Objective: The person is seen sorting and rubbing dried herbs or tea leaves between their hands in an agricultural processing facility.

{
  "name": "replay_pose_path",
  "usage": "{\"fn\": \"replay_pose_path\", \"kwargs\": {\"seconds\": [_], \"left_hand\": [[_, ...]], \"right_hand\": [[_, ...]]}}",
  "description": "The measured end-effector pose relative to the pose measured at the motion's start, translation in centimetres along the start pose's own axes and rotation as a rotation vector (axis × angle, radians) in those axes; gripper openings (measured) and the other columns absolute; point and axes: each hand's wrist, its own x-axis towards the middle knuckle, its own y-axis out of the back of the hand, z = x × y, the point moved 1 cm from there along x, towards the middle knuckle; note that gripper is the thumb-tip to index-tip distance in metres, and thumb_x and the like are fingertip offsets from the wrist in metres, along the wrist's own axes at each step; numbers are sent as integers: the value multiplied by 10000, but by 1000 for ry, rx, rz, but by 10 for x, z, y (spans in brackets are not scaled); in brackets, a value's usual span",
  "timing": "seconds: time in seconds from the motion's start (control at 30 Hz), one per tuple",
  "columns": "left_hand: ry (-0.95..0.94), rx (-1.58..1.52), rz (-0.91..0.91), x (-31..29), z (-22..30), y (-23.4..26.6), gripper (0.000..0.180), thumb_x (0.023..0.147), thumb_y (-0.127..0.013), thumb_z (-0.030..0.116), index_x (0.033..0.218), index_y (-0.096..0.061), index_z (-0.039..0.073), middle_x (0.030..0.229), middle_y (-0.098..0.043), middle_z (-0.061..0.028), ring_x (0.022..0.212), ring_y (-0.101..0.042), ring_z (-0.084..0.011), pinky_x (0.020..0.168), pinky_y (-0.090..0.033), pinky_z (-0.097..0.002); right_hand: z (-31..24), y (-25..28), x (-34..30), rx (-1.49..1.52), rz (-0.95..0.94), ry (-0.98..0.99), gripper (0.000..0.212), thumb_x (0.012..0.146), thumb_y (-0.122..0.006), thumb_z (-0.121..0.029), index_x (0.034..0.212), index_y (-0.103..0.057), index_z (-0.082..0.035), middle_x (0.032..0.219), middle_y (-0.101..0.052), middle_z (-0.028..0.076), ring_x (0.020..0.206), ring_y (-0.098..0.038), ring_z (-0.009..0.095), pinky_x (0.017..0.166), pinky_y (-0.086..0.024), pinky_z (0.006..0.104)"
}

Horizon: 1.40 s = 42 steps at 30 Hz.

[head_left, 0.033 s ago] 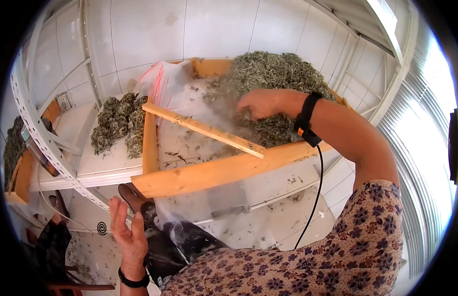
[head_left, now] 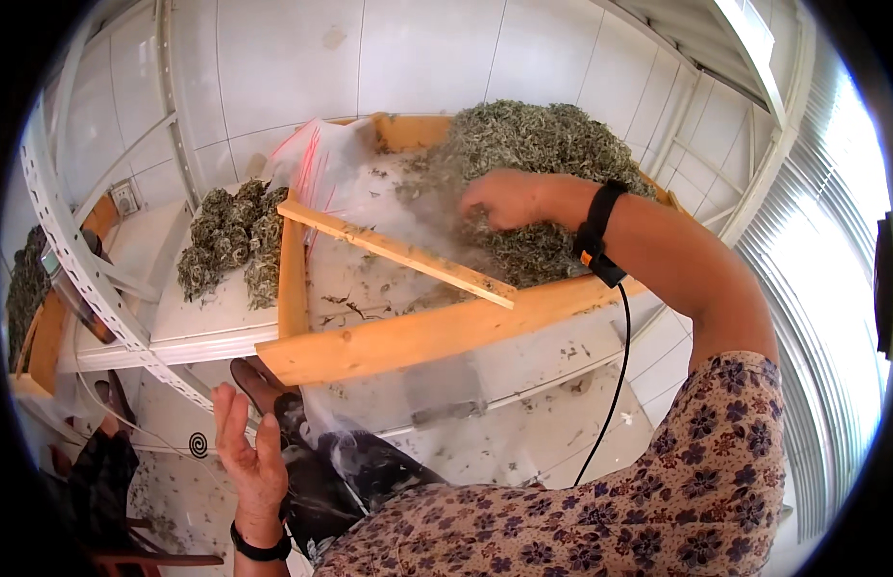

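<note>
My right hand (head_left: 504,199), fingers curled, is at the left side of a tall heap of shredded grey-green dried herb (head_left: 552,139). What its fingers hold, if anything, is hidden. The heap lies in a shallow wooden-sided tray (head_left: 398,343) lined with clear plastic, and a pale haze hangs beside the hand. A loose wooden strip (head_left: 398,252) lies slantwise across the tray's left part. Low on the left, outside the tray, my left hand (head_left: 247,450) is raised with its fingers stretched out and nothing in it.
Left of the tray, bundled dried herb (head_left: 230,236) lies on a white shelf (head_left: 211,332). A perforated white metal post (head_left: 76,240) rises on the left. From my right wrist a black cable (head_left: 615,404) hangs down. A dark spiral coil (head_left: 198,444) shows above the littered floor.
</note>
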Motion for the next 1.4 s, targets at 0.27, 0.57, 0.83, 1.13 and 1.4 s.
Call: {"fn": "replay_pose_path", "kwargs": {"seconds": [0.27, 0.57, 0.83, 1.13, 1.4], "left_hand": [[13, 52, -22, -1, 7, 0, 372, 844, -548, 62, 1199, -474, -21, 1329, -387, -200, 1275, -302, -356, 1044, -214, -443], [95, -13, -46, -1, 11, -7, 371, 846, -534, 52, 1210, -483, -2, 1339, -385, -179, 1300, -261, -333, 1052, -197, -429], [68, -17, -53, -3, 14, -7, 377, 844, -539, 49, 1214, -483, 4, 1339, -384, -181, 1293, -276, -337, 1052, -199, -428], [-25, -17, -55, 13, 46, -16, 366, 842, -544, 51, 1200, -487, 2, 1331, -391, -188, 1285, -289, -343, 1051, -194, -436], [-220, -112, -62, 56, 103, -39, 483, 806, -551, 11, 1266, -406, -22, 1354, -364, -189, 1297, -278, -324, 1066, -135, -458]], "right_hand": [[10, 9, 0, -35, 293, 76, 460, 600, -562, 23, 1048, -563, -82, 1058, -527, 122, 996, -502, 314, 822, -439, 395], [34, 7, -10, -372, 221, -279, 495, 654, -547, 24, 1122, -559, -138, 1123, -506, 93, 1046, -464, 305, 840, -453, 390], [39, 24, -25, -63, 433, -185, 400, 650, -616, -33, 1042, -615, -109, 1022, -599, 141, 967, -545, 338, 833, -450, 414], [17, 59, -62, 729, 639, -200, 445, 726, -671, -112, 1150, -544, -66, 917, -606, 100, 837, -573, 207, 806, -481, 349], [-20, 66, -77, 1438, 701, -13, 468, 783, -624, -79, 1220, -465, -28, 1075, -525, 101, 946, -527, 176, 811, -500, 328]]}}
